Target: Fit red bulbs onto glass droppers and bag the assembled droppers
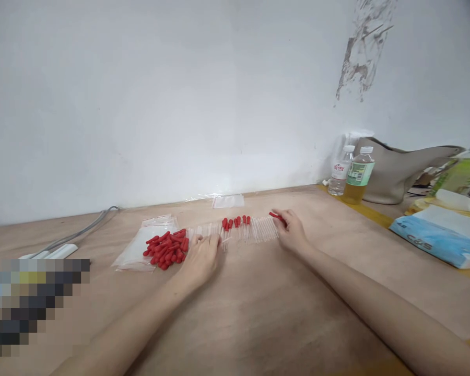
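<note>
My left hand is closed, its fingers pinched on a thin clear dropper tube whose end sticks out to the right. Right beside it lies a heap of red rubber dropper bulbs. My right hand is closed on a red rubber bulb, which shows between thumb and fingers. Several droppers with red bulbs fitted lie in a row between my hands. Loose clear tubes lie side by side near my right hand, and more tubes lie behind my left.
Clear zip bags lie under and beside the bulb heap. A small clear bag rests by the wall. Two bottles, a grey container and a blue tissue pack stand at the right. A grey cable runs at the left.
</note>
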`<state>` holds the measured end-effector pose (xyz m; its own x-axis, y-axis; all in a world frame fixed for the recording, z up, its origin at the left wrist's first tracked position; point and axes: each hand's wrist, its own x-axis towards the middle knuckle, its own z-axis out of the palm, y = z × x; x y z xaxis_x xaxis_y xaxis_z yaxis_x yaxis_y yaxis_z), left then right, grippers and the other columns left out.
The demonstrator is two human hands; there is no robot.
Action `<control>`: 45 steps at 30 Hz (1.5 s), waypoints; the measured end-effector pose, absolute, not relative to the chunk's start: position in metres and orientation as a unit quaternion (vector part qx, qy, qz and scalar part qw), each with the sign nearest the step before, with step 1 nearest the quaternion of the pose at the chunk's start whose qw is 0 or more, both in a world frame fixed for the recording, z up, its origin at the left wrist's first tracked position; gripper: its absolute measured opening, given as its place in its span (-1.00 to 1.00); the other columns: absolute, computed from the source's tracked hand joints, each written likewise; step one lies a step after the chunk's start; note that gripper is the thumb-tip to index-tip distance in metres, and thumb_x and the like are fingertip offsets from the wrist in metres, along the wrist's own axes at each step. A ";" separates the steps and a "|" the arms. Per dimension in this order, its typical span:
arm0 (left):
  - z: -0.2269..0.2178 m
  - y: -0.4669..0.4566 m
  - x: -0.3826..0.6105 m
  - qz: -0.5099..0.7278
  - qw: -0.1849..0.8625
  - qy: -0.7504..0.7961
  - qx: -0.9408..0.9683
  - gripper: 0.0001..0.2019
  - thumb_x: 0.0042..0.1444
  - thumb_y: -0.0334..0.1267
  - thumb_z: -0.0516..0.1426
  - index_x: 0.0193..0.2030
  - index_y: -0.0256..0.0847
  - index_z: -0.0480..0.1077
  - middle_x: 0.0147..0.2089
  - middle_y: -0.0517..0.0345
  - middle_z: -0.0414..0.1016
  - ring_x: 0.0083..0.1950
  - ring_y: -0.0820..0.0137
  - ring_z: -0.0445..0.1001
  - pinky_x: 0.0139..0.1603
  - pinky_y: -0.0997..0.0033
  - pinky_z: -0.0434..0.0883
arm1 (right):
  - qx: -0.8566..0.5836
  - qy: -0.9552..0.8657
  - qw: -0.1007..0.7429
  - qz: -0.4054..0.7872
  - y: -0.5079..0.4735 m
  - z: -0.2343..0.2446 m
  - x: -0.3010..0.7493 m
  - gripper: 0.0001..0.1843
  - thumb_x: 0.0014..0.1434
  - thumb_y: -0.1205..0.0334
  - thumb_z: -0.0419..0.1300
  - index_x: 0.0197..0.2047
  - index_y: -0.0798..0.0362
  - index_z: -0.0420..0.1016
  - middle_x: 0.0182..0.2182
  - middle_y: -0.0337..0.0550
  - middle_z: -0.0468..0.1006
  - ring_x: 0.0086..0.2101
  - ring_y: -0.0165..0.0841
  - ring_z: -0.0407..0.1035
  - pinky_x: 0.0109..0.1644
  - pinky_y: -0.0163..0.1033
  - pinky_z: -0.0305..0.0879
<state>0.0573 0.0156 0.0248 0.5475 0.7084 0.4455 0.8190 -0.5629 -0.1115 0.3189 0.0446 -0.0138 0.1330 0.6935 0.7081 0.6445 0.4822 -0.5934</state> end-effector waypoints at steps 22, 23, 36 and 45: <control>-0.014 0.015 0.045 -0.309 0.152 -0.312 -0.885 -0.74 0.13 -0.50 -0.08 -0.10 -0.24 0.29 -0.19 0.07 0.44 -0.19 0.37 0.36 -0.07 0.25 0.22 | -0.389 -0.751 0.483 0.226 0.003 -0.020 0.245 -0.83 0.06 0.37 0.04 -0.25 0.05 0.37 -0.39 -0.20 0.40 -0.39 -0.43 0.27 -0.32 -0.32 0.23; -0.013 0.014 0.045 -0.310 0.153 -0.305 -0.888 -0.74 0.12 -0.50 -0.08 -0.10 -0.24 0.30 -0.20 0.07 0.44 -0.20 0.36 0.36 -0.08 0.25 0.24 | -0.389 -0.751 0.481 0.231 0.003 -0.021 0.246 -0.84 0.05 0.35 0.05 -0.25 0.05 0.37 -0.38 -0.19 0.40 -0.40 -0.44 0.27 -0.34 -0.33 0.23; -0.016 0.014 0.042 -0.326 0.149 -0.218 -0.908 -0.60 0.08 -0.56 -0.08 0.06 -0.23 0.20 -0.16 0.03 0.42 -0.18 0.38 0.39 -0.21 0.39 0.39 | -0.333 -0.768 0.502 0.219 0.001 -0.024 0.251 -0.86 0.07 0.22 0.11 -0.31 0.02 0.47 -0.41 -0.20 0.49 -0.38 -0.42 0.34 -0.27 -0.30 0.27; -0.011 0.010 0.042 -0.295 0.183 -0.198 -0.917 -0.62 0.06 -0.59 -0.11 0.03 -0.32 0.22 -0.21 0.00 0.44 -0.18 0.35 0.38 -0.22 0.36 0.39 | -0.322 -0.794 0.478 0.194 -0.004 -0.022 0.251 -0.87 0.09 0.24 0.09 -0.33 0.05 0.44 -0.41 -0.17 0.47 -0.38 -0.42 0.33 -0.27 -0.29 0.27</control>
<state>0.0420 0.0095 -0.0110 0.7471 0.2556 0.6136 0.4717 -0.8543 -0.2183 0.2513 -0.0040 -0.0221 -0.3370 0.6958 0.6343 0.3258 0.7182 -0.6148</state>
